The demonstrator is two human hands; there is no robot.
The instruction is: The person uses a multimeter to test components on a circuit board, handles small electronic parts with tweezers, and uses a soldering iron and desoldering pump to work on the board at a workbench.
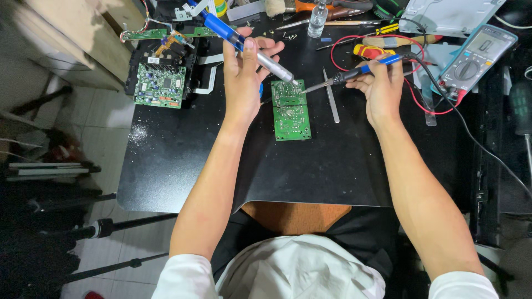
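Observation:
A green circuit board [290, 111] lies flat on the black mat [183, 160] in front of me. My left hand [246, 66] grips a blue and silver desoldering pump [244, 44], its tip resting at the board's upper right corner. My right hand [382, 83] holds a soldering iron [354, 73] with a blue and black handle; its metal tip points left and meets the board at the same corner. The iron's black cable [465, 127] runs off to the right.
Metal tweezers [331, 102] lie right of the board. A second green board [160, 86] on a black frame sits at the mat's left rear. A multimeter [479, 55] with red leads, screwdrivers [382, 44] and a small clear bottle [317, 19] crowd the back. Tripod legs [111, 227] stand lower left.

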